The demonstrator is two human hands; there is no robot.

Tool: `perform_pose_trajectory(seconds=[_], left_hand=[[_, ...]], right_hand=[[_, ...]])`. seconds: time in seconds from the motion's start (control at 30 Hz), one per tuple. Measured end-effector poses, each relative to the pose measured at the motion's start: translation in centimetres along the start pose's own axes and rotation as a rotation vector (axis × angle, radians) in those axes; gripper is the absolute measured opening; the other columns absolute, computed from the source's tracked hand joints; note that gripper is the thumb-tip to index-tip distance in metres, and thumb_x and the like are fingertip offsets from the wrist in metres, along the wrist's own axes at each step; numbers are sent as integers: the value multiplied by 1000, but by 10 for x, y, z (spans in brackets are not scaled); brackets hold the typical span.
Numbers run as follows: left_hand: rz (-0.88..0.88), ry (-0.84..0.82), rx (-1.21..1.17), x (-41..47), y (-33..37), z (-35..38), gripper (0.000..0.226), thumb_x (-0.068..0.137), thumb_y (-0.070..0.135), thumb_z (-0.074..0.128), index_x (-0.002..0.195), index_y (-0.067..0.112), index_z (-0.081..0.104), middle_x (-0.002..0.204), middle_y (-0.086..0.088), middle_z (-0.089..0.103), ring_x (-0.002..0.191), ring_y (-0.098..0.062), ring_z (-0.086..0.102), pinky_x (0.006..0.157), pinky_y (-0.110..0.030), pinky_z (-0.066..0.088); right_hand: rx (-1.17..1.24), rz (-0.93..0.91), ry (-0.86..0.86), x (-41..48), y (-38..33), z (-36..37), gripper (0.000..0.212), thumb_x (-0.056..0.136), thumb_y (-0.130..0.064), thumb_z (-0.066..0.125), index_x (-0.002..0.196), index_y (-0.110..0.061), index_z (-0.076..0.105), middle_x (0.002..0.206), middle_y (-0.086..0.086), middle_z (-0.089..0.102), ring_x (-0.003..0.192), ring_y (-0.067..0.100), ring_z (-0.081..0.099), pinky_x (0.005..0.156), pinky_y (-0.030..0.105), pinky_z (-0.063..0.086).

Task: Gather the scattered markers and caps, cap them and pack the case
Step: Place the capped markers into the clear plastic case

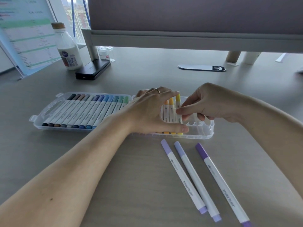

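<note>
**Marker seating in the case, three purples waiting**

Nearest us, on the desk (114, 169) just this side of the case (211, 128), lie three purple markers (196, 179), side by side and slightly fanned. All have caps on both ends, from pale lilac through to a deeper violet. They touch neither the case nor each other as far as we can tell.

The case is clear plastic and lies open flat in two halves. Its left half holds a full row of markers (85, 112), white barrels with caps running grey, blue, green. Its right half shows orange and yellow caps, with empty slots (196, 124) at the right end.

Our left hand (147, 110) spans the right half. The fingers are stretched out straight to the far wall and the thumb is at the near wall, resting over the row and gripping nothing. Our right hand (211, 104) pinches the barrel of the yellow marker (178, 99) between thumb and fingertips, beside the last filled slot.

Our judgement: press the barrel level, so both ends click into their notches together. Keep the left hand steadying its neighbours so they don't pop up. The purples look meant for the empty slots.

Beyond the case, to the far left, stands a corked bottle (69, 53).
</note>
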State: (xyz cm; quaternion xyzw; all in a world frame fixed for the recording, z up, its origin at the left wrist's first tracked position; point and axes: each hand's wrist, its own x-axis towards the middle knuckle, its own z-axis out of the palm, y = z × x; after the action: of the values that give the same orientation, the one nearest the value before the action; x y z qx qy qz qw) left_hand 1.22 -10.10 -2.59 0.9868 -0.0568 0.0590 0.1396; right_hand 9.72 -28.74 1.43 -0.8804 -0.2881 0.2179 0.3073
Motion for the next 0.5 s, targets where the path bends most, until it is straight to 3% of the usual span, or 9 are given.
perform_pose_trajectory(seconds=[0.37,0.5], left_hand=[[-8,-30,9,1,2,-1,106,63,95,49,149,33,47,155,13,43,139,-11,41,114,-40,31],[-12,-49,20,0,3,-3,106,63,94,51,149,34,47,158,14,39,141,-9,38,114,-39,29]], right_hand=[[-51,21,-6,0,0,1,23,81,-40,82,77,-18,82,74,-2,79,56,11,51,50,22,40],[-87,11,-4,-1,-1,2,23,82,-40,82,72,-19,82,72,-1,78,51,9,51,48,20,40]])
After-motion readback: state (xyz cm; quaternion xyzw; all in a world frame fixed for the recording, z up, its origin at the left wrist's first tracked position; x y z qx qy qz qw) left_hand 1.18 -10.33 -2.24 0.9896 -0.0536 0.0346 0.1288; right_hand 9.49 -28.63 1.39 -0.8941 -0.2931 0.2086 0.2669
